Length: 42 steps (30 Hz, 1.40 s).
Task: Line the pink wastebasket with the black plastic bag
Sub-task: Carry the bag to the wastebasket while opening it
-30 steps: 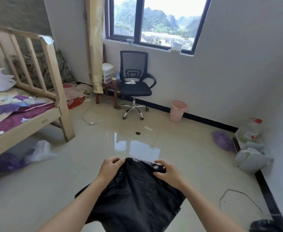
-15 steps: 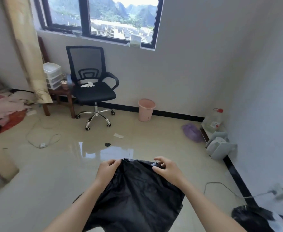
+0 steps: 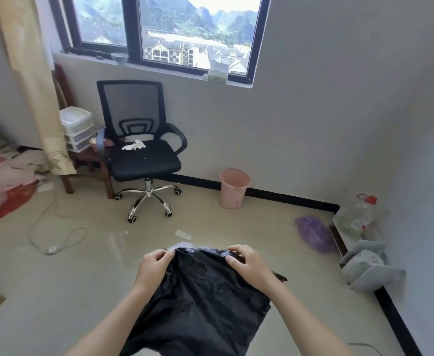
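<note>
The black plastic bag [image 3: 203,301] hangs flat in front of me, low in the view. My left hand [image 3: 152,268] pinches its top edge at the left and my right hand [image 3: 246,265] pinches the top edge at the right. The bag's mouth looks closed between them. The pink wastebasket [image 3: 234,188] stands upright and unlined on the floor against the far wall, well beyond the bag and slightly to the right.
A black office chair [image 3: 144,150] stands left of the wastebasket, with a small wooden table and white drawers [image 3: 76,128] beside it. A white cable [image 3: 56,235] lies on the floor at left. A purple bag [image 3: 313,233], a clear jug [image 3: 359,214] and grey items [image 3: 367,265] sit along the right wall.
My view has turned right and moved closer to the wastebasket; the bed has left the frame. Both hands still hold the bag's top edge the same way.
</note>
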### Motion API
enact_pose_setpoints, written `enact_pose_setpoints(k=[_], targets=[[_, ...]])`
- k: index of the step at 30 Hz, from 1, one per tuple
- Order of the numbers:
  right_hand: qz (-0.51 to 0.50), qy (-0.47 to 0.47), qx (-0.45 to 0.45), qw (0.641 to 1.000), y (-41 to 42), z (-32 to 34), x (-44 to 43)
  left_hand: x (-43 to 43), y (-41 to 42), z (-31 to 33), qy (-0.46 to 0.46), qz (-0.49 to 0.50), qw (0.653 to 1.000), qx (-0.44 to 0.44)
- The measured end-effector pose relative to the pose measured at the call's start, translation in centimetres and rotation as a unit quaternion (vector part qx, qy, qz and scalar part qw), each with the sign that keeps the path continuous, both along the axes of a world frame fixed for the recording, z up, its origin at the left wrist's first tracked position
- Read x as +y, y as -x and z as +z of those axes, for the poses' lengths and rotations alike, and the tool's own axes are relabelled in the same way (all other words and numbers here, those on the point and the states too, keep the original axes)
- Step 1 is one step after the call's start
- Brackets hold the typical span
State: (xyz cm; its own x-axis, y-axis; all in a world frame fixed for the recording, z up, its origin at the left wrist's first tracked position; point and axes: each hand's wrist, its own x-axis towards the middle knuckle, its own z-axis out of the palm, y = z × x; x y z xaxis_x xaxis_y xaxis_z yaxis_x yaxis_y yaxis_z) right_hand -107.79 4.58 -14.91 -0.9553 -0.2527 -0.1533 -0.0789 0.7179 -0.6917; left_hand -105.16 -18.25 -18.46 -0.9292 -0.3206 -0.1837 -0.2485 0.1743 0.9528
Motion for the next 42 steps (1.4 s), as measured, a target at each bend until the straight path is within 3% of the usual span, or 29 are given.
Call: enact_pose_setpoints(k=[11,16,20,28,36,42], targets=[[0.045,-0.166,0.057,0.983,16.7,1.2,-5.2,-5.5,21.4,1.3,-0.009,-0.048,0.998,0.036],[-0.069,-0.126,0.095,0.985,21.9,0.5,-3.6,-2.7,28.5,1.0,-0.046,-0.091,0.995,0.016],[-0.104,-0.110,0.099,0.984,26.6,-0.4,-1.0,0.6,34.0,-1.2,-0.059,-0.120,0.991,-0.017],[-0.113,-0.080,0.087,0.987,39.0,-1.3,6.4,8.1,47.3,-0.7,-0.040,-0.131,0.990,-0.015],[-0.044,-0.153,0.121,0.980,48.9,-2.9,10.7,12.7,55.6,-2.0,-0.065,-0.095,0.993,-0.019],[-0.080,-0.188,0.128,0.971,56.5,-6.0,11.6,14.8,63.3,-4.2,-0.072,-0.083,0.993,-0.047]])
